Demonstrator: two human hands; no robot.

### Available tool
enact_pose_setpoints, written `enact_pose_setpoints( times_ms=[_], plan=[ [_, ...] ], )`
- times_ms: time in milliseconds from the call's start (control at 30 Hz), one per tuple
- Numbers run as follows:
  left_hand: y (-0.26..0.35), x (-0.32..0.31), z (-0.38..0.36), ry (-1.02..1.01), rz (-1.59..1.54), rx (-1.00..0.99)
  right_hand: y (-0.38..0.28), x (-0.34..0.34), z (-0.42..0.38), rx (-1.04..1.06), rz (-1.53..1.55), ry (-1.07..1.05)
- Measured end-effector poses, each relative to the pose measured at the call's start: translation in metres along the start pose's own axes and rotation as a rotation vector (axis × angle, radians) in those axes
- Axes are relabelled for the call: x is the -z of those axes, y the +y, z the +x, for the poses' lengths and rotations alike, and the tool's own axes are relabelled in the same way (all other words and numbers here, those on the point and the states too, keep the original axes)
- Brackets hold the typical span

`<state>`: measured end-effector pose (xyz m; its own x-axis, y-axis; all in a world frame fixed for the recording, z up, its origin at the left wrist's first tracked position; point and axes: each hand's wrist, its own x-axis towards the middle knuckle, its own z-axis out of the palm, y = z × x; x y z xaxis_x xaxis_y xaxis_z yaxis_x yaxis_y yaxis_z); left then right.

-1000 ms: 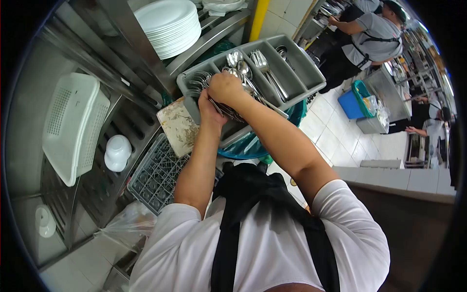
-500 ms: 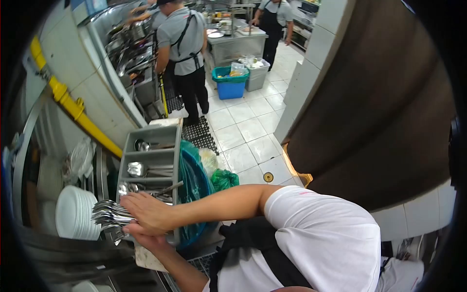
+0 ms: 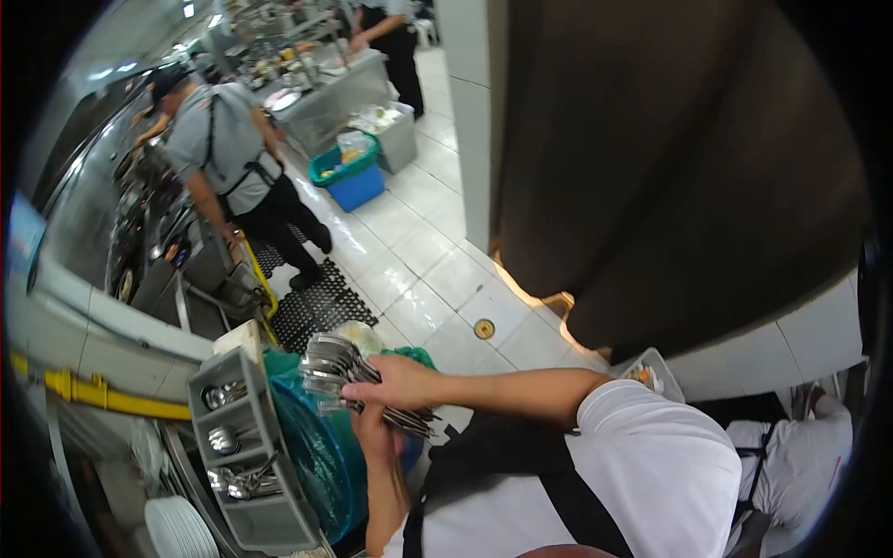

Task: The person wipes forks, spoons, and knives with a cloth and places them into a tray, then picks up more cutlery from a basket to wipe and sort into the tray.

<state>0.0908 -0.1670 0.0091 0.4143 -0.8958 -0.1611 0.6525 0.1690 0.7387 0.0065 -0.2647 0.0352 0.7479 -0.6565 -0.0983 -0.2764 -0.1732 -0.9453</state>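
Note:
A thick bundle of metal forks (image 3: 337, 365) is held up in front of me, heads to the upper left and handles slanting down to the right. My right hand (image 3: 402, 383) closes around the bundle from above, thumb across it. Underneath, my left hand (image 3: 372, 428) presses against the handles; its fingers are partly hidden by the forks. Left of the hands sits a grey cutlery tray (image 3: 270, 525) with spoons (image 3: 223, 440) and other cutlery in its compartments. A bin lined with a teal bag (image 3: 321, 456) lies directly below the forks.
White plates (image 3: 181, 528) are stacked at lower left, near a yellow pipe (image 3: 112, 394). A co-worker (image 3: 233, 158) stands at the stove beyond a black floor mat (image 3: 321, 312). Farther back are a blue bin (image 3: 356, 186) and a grey bin (image 3: 398, 139). A dark curtain-like surface (image 3: 670, 167) fills the right.
Both hands have carried the forks from over the cutlery tray rightward, to above the lined bin. My view has turned, so the tray and plates appear lower and the stove co-worker farther left.

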Motion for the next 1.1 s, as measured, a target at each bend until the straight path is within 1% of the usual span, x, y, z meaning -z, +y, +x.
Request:
enact_pose_setpoints(
  times_ms=[33, 100, 167, 200, 233, 300, 333, 367, 433, 500, 567, 600, 667, 700, 733, 767, 833, 900, 967, 1033, 1100],
  plan=[
    [-0.010, -0.020, 0.007, -0.015, 0.063, 0.058, 0.011, 0.021, -0.004, -0.028, 0.012, 0.028],
    [-0.025, -0.049, 0.027, -0.036, 0.110, 0.095, 0.026, 0.054, -0.016, -0.002, 0.135, 0.176],
    [-0.046, -0.065, 0.047, -0.135, 0.246, 0.194, 0.041, 0.088, -0.027, -0.080, 0.204, 0.199],
    [-0.058, -0.078, 0.051, -0.119, 0.283, 0.250, 0.049, 0.101, -0.035, -0.134, 0.250, 0.206],
    [-0.072, -0.084, 0.049, -0.114, 0.277, 0.264, 0.062, 0.109, -0.044, -0.151, 0.250, 0.205],
    [-0.098, -0.095, 0.044, -0.066, 0.363, 0.457, 0.097, 0.114, -0.060, -0.046, 0.505, 0.265],
    [-0.105, -0.110, 0.039, -0.065, 0.410, 0.469, 0.116, 0.112, -0.066, 0.007, 0.539, 0.333],
    [-0.118, -0.112, 0.042, -0.078, 0.396, 0.500, 0.131, 0.120, -0.066, 0.008, 0.535, 0.337],
    [-0.133, -0.120, 0.059, -0.088, 0.364, 0.614, 0.149, 0.140, -0.066, -0.150, 0.486, 0.252],
    [-0.150, -0.126, 0.077, -0.110, 0.319, 0.611, 0.154, 0.165, -0.060, -0.137, 0.429, 0.249],
    [-0.167, -0.134, 0.097, -0.131, 0.272, 0.593, 0.150, 0.191, -0.053, -0.148, 0.414, 0.289],
    [-0.175, -0.140, 0.109, -0.147, 0.271, 0.585, 0.172, 0.195, -0.043, -0.120, 0.438, 0.284],
    [-0.190, -0.153, 0.134, -0.162, 0.271, 0.586, 0.177, 0.231, -0.028, -0.153, 0.389, 0.275],
    [-0.198, -0.167, 0.157, -0.160, 0.248, 0.594, 0.178, 0.253, -0.015, -0.178, 0.340, 0.273],
    [-0.205, -0.183, 0.184, -0.164, 0.224, 0.600, 0.179, 0.275, 0.002, -0.159, 0.390, 0.287],
    [-0.213, -0.199, 0.214, -0.176, 0.217, 0.599, 0.182, 0.298, 0.020, -0.161, 0.343, 0.347],
    [-0.232, -0.233, 0.270, -0.227, 0.242, 0.542, 0.186, 0.354, 0.056, -0.072, 0.449, 0.362],
    [-0.248, -0.278, 0.329, -0.348, 0.231, 0.517, 0.176, 0.426, 0.078, -0.216, 0.374, 0.300],
    [-0.271, -0.328, 0.381, -0.459, 0.264, 0.609, 0.239, 0.475, 0.100, -0.405, 0.334, 0.534],
    [-0.288, -0.398, 0.409, -0.601, 0.318, 0.611, 0.233, 0.528, 0.088, -0.343, 0.538, 0.797],
    [-0.312, -0.456, 0.422, -0.845, 0.274, 0.675, 0.189, 0.567, 0.058, -0.207, 0.663, 1.033]
  ],
)
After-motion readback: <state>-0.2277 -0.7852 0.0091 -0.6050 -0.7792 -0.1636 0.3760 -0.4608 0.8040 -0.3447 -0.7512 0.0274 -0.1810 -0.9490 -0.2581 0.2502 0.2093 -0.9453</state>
